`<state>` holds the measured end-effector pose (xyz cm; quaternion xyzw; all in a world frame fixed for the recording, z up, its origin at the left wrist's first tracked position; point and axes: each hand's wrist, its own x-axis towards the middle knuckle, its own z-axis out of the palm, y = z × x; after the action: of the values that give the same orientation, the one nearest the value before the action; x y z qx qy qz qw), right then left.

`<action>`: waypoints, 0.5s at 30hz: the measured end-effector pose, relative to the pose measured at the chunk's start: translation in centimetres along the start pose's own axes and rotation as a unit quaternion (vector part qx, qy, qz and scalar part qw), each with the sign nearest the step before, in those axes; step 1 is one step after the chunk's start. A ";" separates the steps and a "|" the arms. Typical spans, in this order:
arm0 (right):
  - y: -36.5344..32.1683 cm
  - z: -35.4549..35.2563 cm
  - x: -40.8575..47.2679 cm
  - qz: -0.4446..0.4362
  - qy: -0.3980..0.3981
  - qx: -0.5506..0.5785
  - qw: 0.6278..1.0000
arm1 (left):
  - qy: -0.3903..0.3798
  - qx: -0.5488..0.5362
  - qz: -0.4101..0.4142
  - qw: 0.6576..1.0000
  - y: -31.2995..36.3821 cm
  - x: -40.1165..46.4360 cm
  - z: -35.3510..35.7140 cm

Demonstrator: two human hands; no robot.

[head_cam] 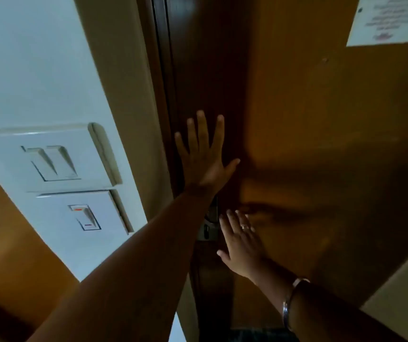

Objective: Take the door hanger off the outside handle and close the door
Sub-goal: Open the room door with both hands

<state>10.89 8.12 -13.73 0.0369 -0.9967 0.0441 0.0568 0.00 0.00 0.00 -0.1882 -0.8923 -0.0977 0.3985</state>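
The brown wooden door (321,134) fills the right half of the head view and lies against its dark frame (163,70). My left hand (204,154) is flat on the door near its latch edge, fingers spread. My right hand (241,243) is also flat on the door, lower down, fingers apart, with a ring and a metal bangle on that arm. A metal lock plate (207,230) shows between my two arms; the handle itself is mostly hidden. No door hanger is in view.
A white notice sheet (390,18) is fixed high on the door. On the white wall to the left sit a double light switch (52,161) and a single switch (84,217) below it. A pale wall edge (405,287) stands at the lower right.
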 end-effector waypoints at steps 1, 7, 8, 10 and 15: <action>-0.1 0.3 0.4 0.000 -0.006 -0.001 1.000 | 0.004 0.002 0.007 1.000 0.1 0.6 0.4; -0.2 2.0 1.9 0.006 -0.006 -0.039 0.999 | -0.034 0.020 0.003 0.999 0.5 1.4 3.7; 0.0 2.4 2.2 0.008 0.002 -0.045 0.999 | -0.038 0.031 0.003 0.999 0.5 1.2 4.2; 0.2 2.9 2.5 -0.001 0.004 -0.043 0.999 | -0.037 0.036 0.000 0.999 0.5 1.1 4.3; 0.0 3.6 2.5 0.005 0.001 -0.025 1.000 | -0.027 0.047 -0.005 0.999 0.8 1.2 4.2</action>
<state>8.02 7.61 -16.97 0.0304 -0.9977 0.0192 0.0582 -3.27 2.43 -1.85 -0.1673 -0.9071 -0.0524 0.3827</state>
